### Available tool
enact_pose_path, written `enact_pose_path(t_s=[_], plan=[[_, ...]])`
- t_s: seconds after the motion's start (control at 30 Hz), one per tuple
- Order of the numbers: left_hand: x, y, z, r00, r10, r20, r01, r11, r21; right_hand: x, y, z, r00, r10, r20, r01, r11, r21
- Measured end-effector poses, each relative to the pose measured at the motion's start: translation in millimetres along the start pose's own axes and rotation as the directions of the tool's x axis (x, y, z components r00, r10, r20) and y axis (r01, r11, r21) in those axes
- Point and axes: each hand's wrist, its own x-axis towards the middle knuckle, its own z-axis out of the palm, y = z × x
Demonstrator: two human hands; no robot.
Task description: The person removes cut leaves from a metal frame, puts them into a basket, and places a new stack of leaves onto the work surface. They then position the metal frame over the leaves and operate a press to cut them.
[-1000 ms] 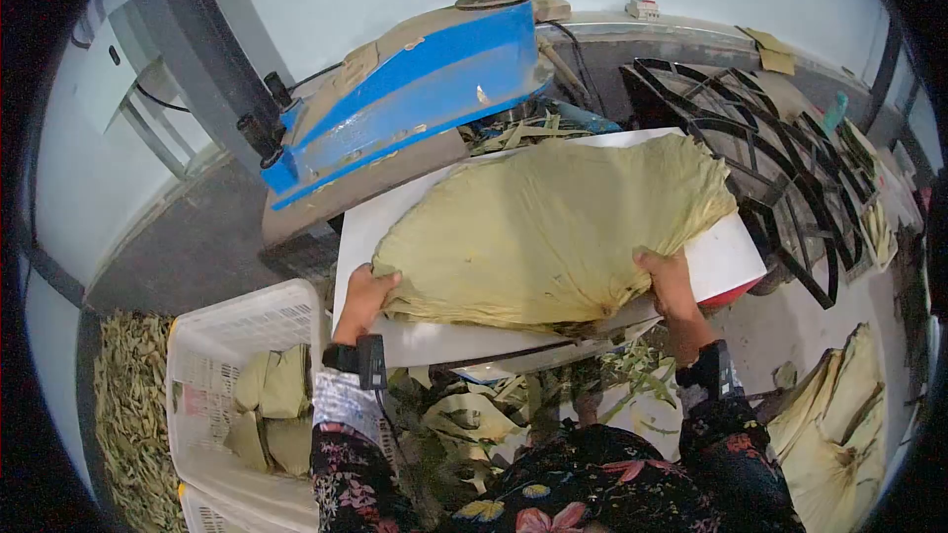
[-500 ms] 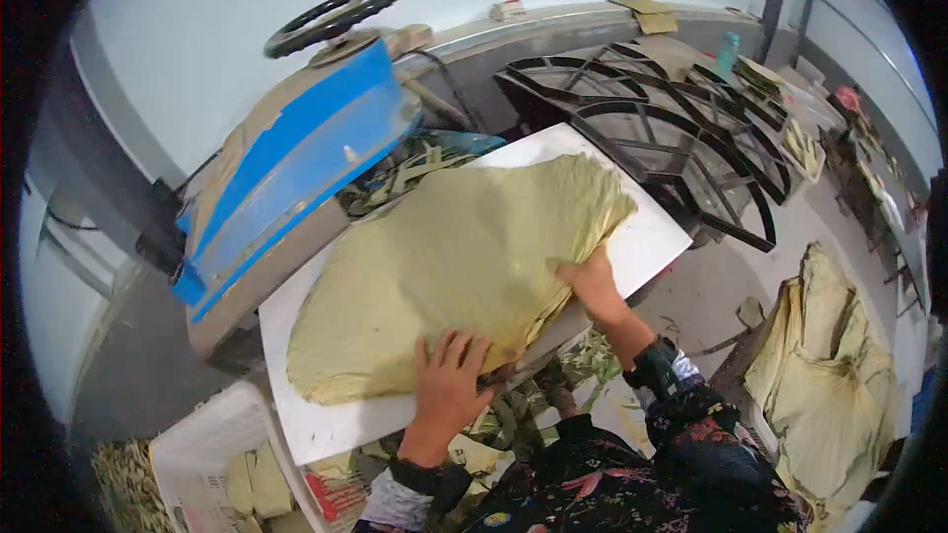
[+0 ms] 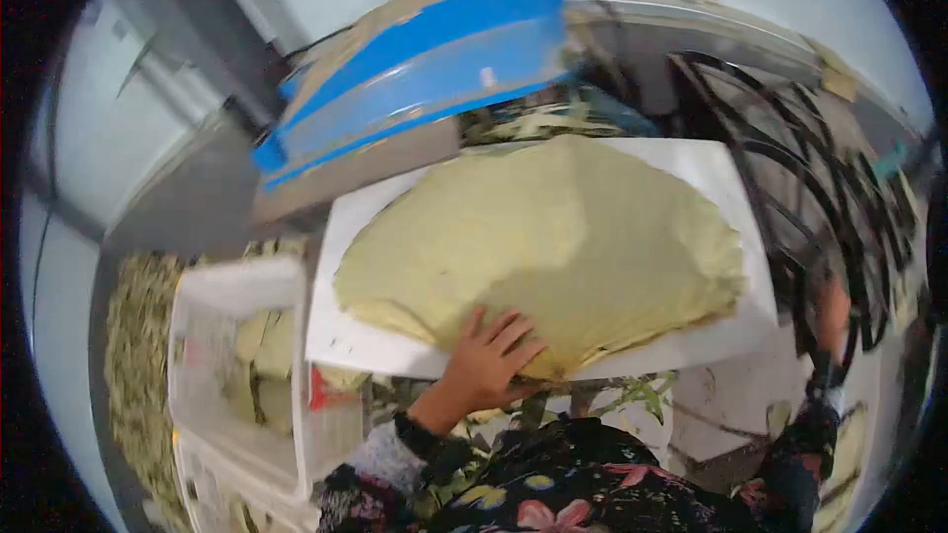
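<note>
A stack of large yellow-green fan-shaped leaves (image 3: 553, 247) lies on a white board (image 3: 721, 173) in front of me. My left hand (image 3: 489, 360) rests flat on the stack's near edge, fingers spread. My right hand (image 3: 831, 314) is off the leaves at the far right, beside the black metal frames (image 3: 790, 148); it is blurred and I cannot tell what it touches.
A blue machine (image 3: 425, 54) stands behind the board. A white plastic crate (image 3: 232, 375) with folded leaves sits at the left, with leaf scraps (image 3: 128, 375) on the floor beyond it. More scraps lie under the board's near edge.
My right hand has left the leaf stack and swung out to the right. My left hand stays pressed on the near edge. The view has turned left.
</note>
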Motion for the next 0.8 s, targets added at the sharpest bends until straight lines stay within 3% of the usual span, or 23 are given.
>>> enact_pose_path(t_s=[0.03,0.07,0.1,0.13,0.17,0.23,0.37,0.5,0.53,0.57,0.63,0.8], plan=[[0,0,-2,0.999,0.029,0.031,-0.028,1.0,-0.007,12,23,25,0.999,-0.033,-0.03,0.037,0.991,0.128],[0,-1,-5,0.996,0.068,0.059,-0.067,0.998,-0.017,31,36,32,0.995,-0.004,0.103,0.003,1.0,0.013],[0,-1,-5,0.998,0.024,0.053,-0.024,1.0,0.003,24,34,23,0.992,-0.118,0.052,0.116,0.993,0.037],[-1,0,-5,0.998,0.033,0.05,-0.032,0.999,-0.025,21,19,9,0.988,-0.109,0.108,0.074,0.956,0.286],[-1,0,-5,0.998,0.05,0.046,-0.047,0.997,-0.055,2,-28,-29,0.994,-0.093,0.064,0.071,0.957,0.281],[-1,1,-7,0.998,0.038,0.045,-0.035,0.998,-0.059,-5,-37,-30,0.962,-0.228,-0.153,0.271,0.875,0.402],[-4,-2,0,0.997,0.071,0.015,-0.07,0.995,-0.071,-27,-113,-79,0.973,-0.225,-0.05,0.224,0.879,0.42],[-7,-4,-1,0.998,0.069,-0.005,-0.07,0.995,-0.076,-72,-249,-150,0.785,-0.61,-0.11,0.617,0.751,0.235],[-6,-3,-5,0.995,0.089,-0.032,-0.091,0.994,-0.064,-80,-286,-166,0.766,-0.642,0.0,0.611,0.728,0.311],[-6,-3,-7,0.992,0.109,-0.061,-0.112,0.992,-0.052,-74,-292,-137,0.614,-0.76,-0.215,0.783,0.55,0.293],[-9,-8,4,0.99,0.109,-0.087,-0.114,0.992,-0.056,-89,-355,-160,0.675,-0.737,0.038,0.686,0.645,0.337],[-12,-5,6,0.993,0.068,-0.098,-0.084,0.983,-0.163,-108,-441,-163,0.576,-0.816,0.048,0.74,0.545,0.395]])
